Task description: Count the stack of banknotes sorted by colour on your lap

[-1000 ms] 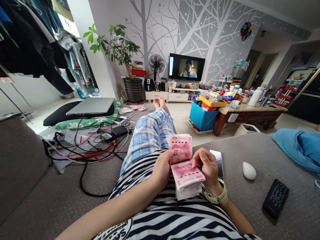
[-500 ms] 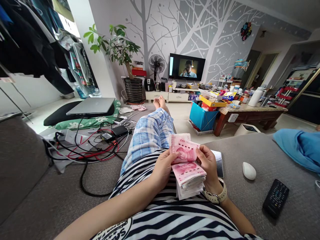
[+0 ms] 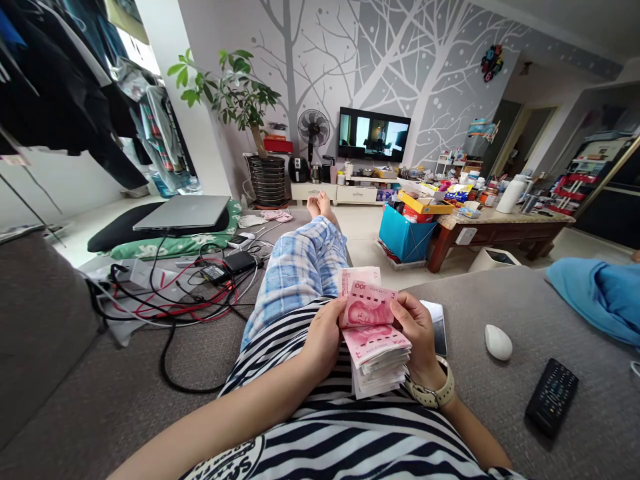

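A thick stack of pink 100 banknotes (image 3: 376, 343) is held between my hands above my lap, its lower ends fanned and hanging toward me. My left hand (image 3: 324, 337) is closed on the stack's left side, with the thumb near the fold. My right hand (image 3: 415, 327) pinches the right edge of a raised banknote (image 3: 369, 305), which stands up from the stack with its portrait side showing. Behind it another note sticks up at the upper left. The right fingers under the stack are partly hidden. A pale watch (image 3: 436, 395) is on my right wrist.
On the grey sofa to the right lie a phone (image 3: 437, 327), a white mouse (image 3: 499, 343), a black remote (image 3: 552, 398) and blue cloth (image 3: 597, 300). Tangled cables (image 3: 170, 287) and a closed laptop (image 3: 183, 212) are at the left. A cluttered table (image 3: 500, 220) stands beyond.
The raised banknote has shifted slightly down and left, and its face now shows more fully. My left thumb has drawn back off its portrait. The television picture has changed.
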Available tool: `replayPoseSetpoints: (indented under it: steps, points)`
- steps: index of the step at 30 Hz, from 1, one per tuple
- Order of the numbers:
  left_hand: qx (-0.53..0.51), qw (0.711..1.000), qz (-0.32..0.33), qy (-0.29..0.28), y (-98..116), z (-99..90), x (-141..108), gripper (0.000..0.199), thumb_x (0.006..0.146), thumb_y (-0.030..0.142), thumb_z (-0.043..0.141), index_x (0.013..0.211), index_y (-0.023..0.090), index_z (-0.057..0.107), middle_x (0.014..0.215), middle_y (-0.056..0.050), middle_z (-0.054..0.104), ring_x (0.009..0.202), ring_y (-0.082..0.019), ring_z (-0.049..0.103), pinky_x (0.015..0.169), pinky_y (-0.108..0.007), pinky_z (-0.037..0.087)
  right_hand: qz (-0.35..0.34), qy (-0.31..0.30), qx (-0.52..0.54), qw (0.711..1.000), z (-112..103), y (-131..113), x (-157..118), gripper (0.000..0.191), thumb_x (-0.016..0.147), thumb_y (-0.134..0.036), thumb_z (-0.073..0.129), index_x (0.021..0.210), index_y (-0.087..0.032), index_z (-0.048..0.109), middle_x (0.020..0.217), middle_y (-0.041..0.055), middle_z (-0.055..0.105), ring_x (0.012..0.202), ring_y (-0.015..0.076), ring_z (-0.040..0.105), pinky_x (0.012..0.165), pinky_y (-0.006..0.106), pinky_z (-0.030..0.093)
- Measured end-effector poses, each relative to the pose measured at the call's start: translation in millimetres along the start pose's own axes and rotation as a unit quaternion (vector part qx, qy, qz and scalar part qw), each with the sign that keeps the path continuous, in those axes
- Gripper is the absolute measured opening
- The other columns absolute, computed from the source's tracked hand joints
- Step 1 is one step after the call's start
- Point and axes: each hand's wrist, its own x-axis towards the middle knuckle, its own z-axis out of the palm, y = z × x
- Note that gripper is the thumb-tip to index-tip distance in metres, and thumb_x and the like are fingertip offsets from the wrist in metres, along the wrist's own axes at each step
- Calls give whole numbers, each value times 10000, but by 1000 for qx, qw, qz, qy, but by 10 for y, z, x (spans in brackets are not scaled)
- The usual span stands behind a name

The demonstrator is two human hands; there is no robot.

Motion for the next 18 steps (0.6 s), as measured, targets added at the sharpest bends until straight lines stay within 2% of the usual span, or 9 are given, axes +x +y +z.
replayPoseSetpoints:
  steps: [5,11,18]
  points:
    - [16,1000,5,-10,-13,-18,8,162,734,306,629,705,177,723,791,-31,738,749,-199,623,804,-318,483,-1,-6,-1,1000,-15,22,2,289,890,-380,668,687,-191,585,616,-35,466,560,110,362,518,235,314]
    - [30,999,5,-14,7,-2,-10,174,741,295,611,750,182,744,859,-36,752,835,-215,645,863,-331,487,-8,-5,-20,1000,-12,2,2,284,892,-389,661,693,-195,600,616,-35,476,562,114,371,526,239,321]
    - [46,999,2,-13,40,25,-35,213,738,318,601,759,172,754,857,-44,766,809,-227,663,825,-346,509,-7,-1,-31,999,-16,8,2,280,880,-407,668,704,-196,613,643,-24,526,583,122,423,542,240,355]
